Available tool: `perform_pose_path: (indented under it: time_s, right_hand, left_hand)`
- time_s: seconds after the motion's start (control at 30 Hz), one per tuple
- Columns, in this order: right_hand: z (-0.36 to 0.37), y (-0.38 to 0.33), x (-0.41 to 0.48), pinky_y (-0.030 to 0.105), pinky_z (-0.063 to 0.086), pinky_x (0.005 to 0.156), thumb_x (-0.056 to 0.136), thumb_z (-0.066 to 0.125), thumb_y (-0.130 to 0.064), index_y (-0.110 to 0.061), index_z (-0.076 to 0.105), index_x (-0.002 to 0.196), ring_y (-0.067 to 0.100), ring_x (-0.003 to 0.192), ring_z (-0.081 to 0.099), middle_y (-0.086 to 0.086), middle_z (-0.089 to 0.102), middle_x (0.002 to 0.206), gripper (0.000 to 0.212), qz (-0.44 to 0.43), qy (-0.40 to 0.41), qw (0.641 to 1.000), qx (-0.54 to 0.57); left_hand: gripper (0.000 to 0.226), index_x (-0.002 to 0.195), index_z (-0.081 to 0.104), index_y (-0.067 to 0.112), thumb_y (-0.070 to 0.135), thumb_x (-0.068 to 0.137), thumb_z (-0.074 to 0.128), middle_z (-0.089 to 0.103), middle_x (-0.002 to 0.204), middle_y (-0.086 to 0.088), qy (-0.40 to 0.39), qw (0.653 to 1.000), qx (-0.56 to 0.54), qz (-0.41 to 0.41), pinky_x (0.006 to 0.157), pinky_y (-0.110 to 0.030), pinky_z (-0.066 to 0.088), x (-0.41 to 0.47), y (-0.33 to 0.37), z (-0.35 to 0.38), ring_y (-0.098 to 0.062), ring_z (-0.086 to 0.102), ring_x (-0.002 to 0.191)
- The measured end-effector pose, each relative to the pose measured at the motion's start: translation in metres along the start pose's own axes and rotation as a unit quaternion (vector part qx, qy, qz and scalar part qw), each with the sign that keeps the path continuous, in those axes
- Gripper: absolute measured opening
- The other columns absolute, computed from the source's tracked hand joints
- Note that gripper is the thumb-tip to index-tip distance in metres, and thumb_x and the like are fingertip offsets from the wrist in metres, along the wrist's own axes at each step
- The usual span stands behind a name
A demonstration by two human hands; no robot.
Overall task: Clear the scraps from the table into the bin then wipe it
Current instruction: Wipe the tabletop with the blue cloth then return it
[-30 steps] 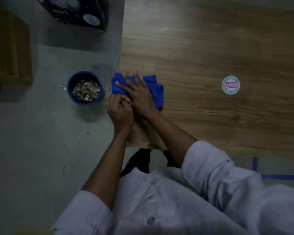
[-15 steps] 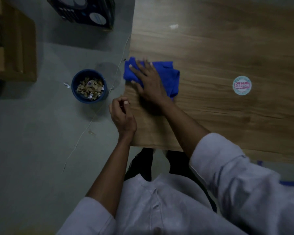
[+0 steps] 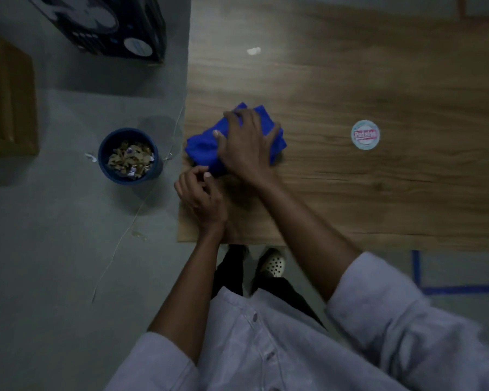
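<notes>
Your right hand (image 3: 246,145) grips the bunched blue cloth (image 3: 201,148); the white scrap (image 3: 253,50) lies straight up-frame, nearer that hand.

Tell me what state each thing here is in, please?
bin: upright on floor, holding scraps.
blue cloth: bunched on the table.
right hand: grips the blue cloth.
left hand: fingers curled, nothing seen inside.
white scrap: lying loose on table.
round sticker: flat on table.

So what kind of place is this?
Likely a workroom or storeroom: a plain wooden table, a brown box and a printed carton on the grey floor, blue tape lines marking it.
</notes>
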State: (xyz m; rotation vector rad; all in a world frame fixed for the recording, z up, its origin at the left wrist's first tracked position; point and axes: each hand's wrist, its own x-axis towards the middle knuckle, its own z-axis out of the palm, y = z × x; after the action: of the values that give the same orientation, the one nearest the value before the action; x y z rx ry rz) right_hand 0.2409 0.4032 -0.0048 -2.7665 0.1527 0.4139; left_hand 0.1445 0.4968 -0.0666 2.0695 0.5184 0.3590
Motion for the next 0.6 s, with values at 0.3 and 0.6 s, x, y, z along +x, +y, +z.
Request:
perform_pose_path:
  time_s: [0.3,0.6]
  right_hand:
    - [0.084,0.018,0.006,0.067,0.002,0.120,0.097,0.029,-0.071,-0.034,0.034,0.159,0.041,0.157,0.003,0.016,0.012,0.171,0.073,-0.041,0.113,0.992,-0.048]
    - [0.060,0.145,-0.025,0.053,0.012,0.126,0.097,0.043,-0.055,-0.036,0.043,0.155,0.030,0.157,0.020,0.002,0.030,0.167,0.061,-0.122,0.159,0.979,-0.044]
  left_hand:
    - [0.026,0.105,0.062,-0.001,0.012,0.096,0.041,0.059,0.133,-0.021,-0.027,0.989,0.105,0.103,0.114,-0.020,0.018,-0.002,-0.016,0.014,-0.039,0.049,0.125]
    - [0.068,0.141,0.053,-0.004,0.009,0.074,0.056,0.047,0.153,-0.018,-0.245,0.937,0.191,0.158,0.117,-0.052,0.031,-0.060,0.039,0.051,-0.041,0.039,0.145]
